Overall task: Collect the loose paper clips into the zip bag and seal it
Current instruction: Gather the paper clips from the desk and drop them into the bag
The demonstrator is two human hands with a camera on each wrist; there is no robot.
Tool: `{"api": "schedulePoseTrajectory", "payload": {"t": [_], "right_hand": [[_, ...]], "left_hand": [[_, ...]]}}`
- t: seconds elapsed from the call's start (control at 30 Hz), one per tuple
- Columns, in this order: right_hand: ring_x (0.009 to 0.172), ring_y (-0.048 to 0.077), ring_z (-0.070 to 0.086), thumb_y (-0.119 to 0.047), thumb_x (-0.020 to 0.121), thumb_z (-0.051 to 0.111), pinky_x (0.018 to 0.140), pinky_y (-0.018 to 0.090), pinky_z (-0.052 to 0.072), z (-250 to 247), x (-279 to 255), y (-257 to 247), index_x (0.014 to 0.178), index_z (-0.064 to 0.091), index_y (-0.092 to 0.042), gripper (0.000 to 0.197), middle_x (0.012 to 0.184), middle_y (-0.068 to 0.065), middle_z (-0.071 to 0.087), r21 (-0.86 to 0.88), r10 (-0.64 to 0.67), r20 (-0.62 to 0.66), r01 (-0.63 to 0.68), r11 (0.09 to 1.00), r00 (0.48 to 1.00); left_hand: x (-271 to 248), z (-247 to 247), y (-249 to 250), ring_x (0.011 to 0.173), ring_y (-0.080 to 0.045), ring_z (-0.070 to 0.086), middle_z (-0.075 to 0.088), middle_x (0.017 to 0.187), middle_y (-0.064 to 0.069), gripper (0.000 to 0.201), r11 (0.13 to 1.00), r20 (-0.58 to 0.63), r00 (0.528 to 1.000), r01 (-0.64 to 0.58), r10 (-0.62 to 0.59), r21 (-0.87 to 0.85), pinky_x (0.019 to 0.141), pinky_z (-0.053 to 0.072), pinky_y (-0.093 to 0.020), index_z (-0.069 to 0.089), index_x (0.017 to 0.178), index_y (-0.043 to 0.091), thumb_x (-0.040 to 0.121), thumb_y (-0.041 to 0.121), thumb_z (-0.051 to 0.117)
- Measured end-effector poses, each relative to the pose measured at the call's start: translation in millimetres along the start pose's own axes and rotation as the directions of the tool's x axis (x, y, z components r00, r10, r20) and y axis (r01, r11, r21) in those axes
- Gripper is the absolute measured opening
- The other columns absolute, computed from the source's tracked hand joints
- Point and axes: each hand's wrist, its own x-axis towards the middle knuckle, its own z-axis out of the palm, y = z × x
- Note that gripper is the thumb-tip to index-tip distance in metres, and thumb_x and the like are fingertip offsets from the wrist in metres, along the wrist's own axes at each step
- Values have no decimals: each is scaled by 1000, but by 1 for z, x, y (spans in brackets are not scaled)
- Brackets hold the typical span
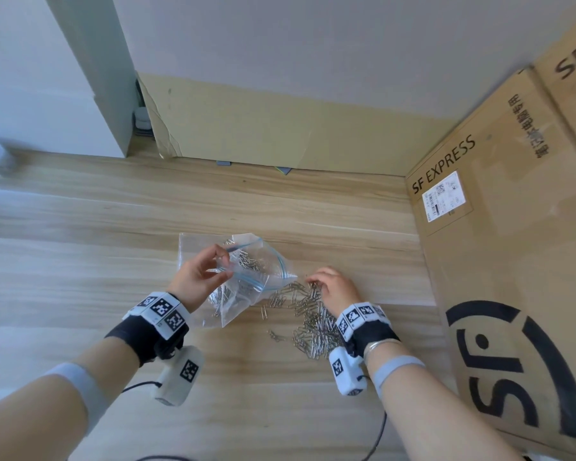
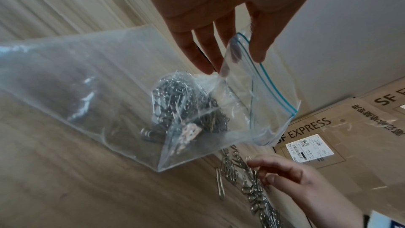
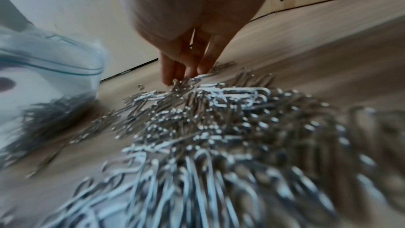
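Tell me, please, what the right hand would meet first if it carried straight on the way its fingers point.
Most likely the loose paper clips: the right hand points down at the pile's far edge, fingertips at them already, with the table just beneath.

- Soft, even daylight fills the head view; the pale wooden desk (image 1: 120,227) shows only faint shadows under the forearms.
- Wide-angle bending curves the desk's far edge and tilts the brown cardboard box (image 1: 512,244) to the right of it.
- A smeared, blurred patch sits at the desk's far left edge.
- White glare streaks the clear plastic zip bag (image 2: 87,84) in the left wrist view.
- In the right wrist view the silver paper clips (image 3: 219,127) nearest the lens are out of focus, and both hands appear dark and backlit.
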Motion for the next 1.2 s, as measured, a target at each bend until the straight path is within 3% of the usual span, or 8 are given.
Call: {"api": "schedulePoseTrajectory", "payload": {"t": [0.1,0.2,0.33,0.53,0.8,0.93,1.07,1.2], "right_hand": [[100,8,54,-1,89,44,96,23,42,0,-13,4,102,64,-24,33,112,-8,60,9,-14,-7,14,1000,1000],[75,8,59,-2,90,44,78,24,52,-6,-26,13,83,64,-20,29,89,-2,66,157,129,-123,-109,982,984],[45,7,55,-3,91,40,46,17,46,-12,-47,16,66,64,-16,36,58,2,62,255,250,259,-316,914,933],[44,8,60,2,85,36,41,12,42,4,-54,16,66,68,-10,39,49,-3,65,224,216,532,-383,896,818],[57,9,60,0,86,44,61,24,53,0,-32,-6,66,65,-21,36,66,-1,66,265,171,322,-263,928,931],[80,11,59,-14,83,58,81,29,52,-11,-37,1,87,61,-27,14,102,1,63,105,219,-35,-214,971,975],[123,19,39,-39,64,78,101,32,34,-12,-44,14,132,32,-36,82,142,0,23,53,304,-47,-302,952,951],[133,27,25,-65,59,68,103,44,37,8,-42,2,137,7,-45,101,151,-7,6,-166,299,33,-289,943,954]], "left_hand": [[0,1,1,88,-5,65,59,109,35,41,1000,4,1000,2,-2,6,74,53,-19,47,66,31,82,-6,55],[-2,2,0,90,-10,65,60,110,33,35,1000,0,1000,1,-1,10,77,54,-25,47,68,27,82,-5,56],[-6,2,0,92,-16,65,60,111,33,33,1000,0,1000,-4,4,20,79,55,-31,47,69,26,82,-4,56],[-8,0,2,91,-17,63,59,108,36,35,1000,-7,1000,-1,1,27,78,53,-28,46,67,25,82,-5,55],[-10,0,1,87,-11,63,59,107,37,35,999,-11,1000,11,-11,45,74,53,-21,46,66,23,81,-6,56],[-9,0,-1,84,-8,63,63,110,26,30,998,-24,1000,20,-18,54,74,53,-21,45,68,19,81,-5,56],[-8,0,0,91,-18,63,58,120,8,22,997,-35,999,26,-23,77,80,53,-30,45,72,12,82,-5,56],[-8,3,0,91,-18,64,57,118,16,25,998,-36,999,30,-28,51,77,53,-23,46,69,16,82,-4,57]]}}
